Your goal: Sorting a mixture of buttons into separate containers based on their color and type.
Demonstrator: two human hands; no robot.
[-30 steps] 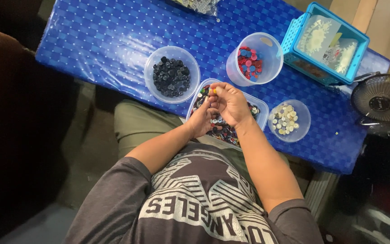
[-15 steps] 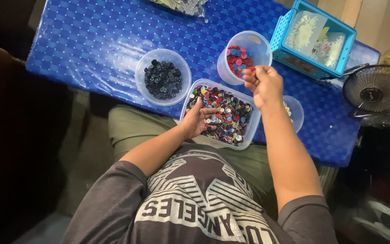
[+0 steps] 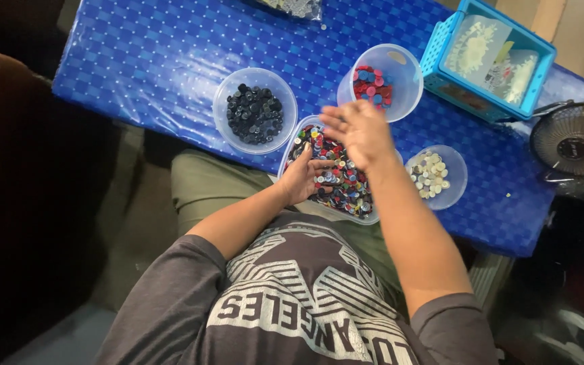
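A clear rectangular tub [image 3: 290, 145] full of mixed coloured buttons sits at the near edge of the blue table [image 3: 157, 61]. My left hand [image 3: 303, 177] rests in the tub with its fingers on the buttons. Blurred with motion, my right hand [image 3: 357, 132] hovers above the tub with its fingers spread and nothing visible in it. Behind the tub stand a clear round bowl of black buttons [image 3: 255, 111] and a clear cup of red buttons [image 3: 380, 81]. A small bowl of white buttons [image 3: 436, 176] lies to the right.
A blue plastic basket [image 3: 484, 57] with clear bags stands at the back right. A black fan [image 3: 576, 142] sits past the table's right end. A bag of small pieces [image 3: 292, 7] lies at the far edge. The floor at the left is dark.
My right hand went from the tub out to the red-button cup and has swung back over the tub. My left hand stayed in the tub.
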